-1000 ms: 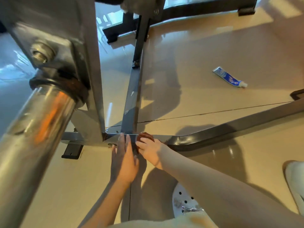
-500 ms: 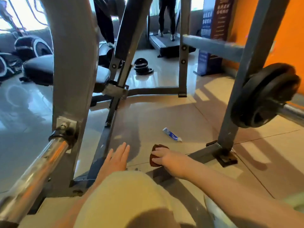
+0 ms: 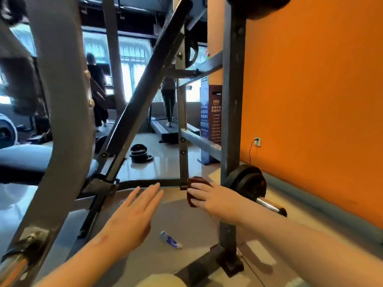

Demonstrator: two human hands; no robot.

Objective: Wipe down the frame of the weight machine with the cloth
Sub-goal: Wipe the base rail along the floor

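At right-hand grip: right hand (image 3: 209,195) fingers curled round folded brown cloth (image 3: 195,182). A second ago cloth was pressed on floor-level base rail, left hand flat beside it. Now both are lifted clear, cloth in air, no contact with metal evident. Judgement: low rail stretch finished, next frame member due. Just right of grip: grey upright post (image 3: 232,121), weight plate (image 3: 247,183). Left of grip: left hand (image 3: 132,216), fingers straight, holding nothing. Cloth long axis roughly vertical, broad face turned forward-left.

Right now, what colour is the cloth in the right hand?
Dark reddish-brown. The cloth shows best in the head view, gripped by the right hand.
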